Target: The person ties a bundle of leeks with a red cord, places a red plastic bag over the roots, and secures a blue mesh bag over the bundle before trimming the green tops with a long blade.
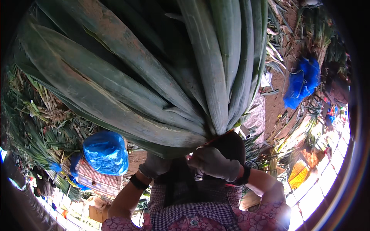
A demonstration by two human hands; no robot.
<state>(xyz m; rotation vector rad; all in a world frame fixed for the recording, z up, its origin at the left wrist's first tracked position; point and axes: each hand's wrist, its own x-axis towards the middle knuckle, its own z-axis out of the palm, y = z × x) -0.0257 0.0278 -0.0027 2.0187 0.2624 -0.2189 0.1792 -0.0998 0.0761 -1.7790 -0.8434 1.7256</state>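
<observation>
A big bunch of large green onions (154, 96) fills the upper middle, its long leaves fanning away from a narrow gathered point just above my hands. My right hand (216, 164), in a pale grey glove, is closed beside that gathered point. What its fingers pinch is too small and dark to make out, though a thin reddish line shows near them. My left hand (155, 165), gloved alike, is tucked against the underside of the leaves at the left. Its fingers are hidden by leaves and shadow.
Heaps of green onions (38, 115) lie at the left, with others at the far right. A blue plastic bag (106, 152) sits at the left by a woven mat (100, 175). Blue sheeting (303, 82) and a yellow mesh piece (298, 174) lie to the right.
</observation>
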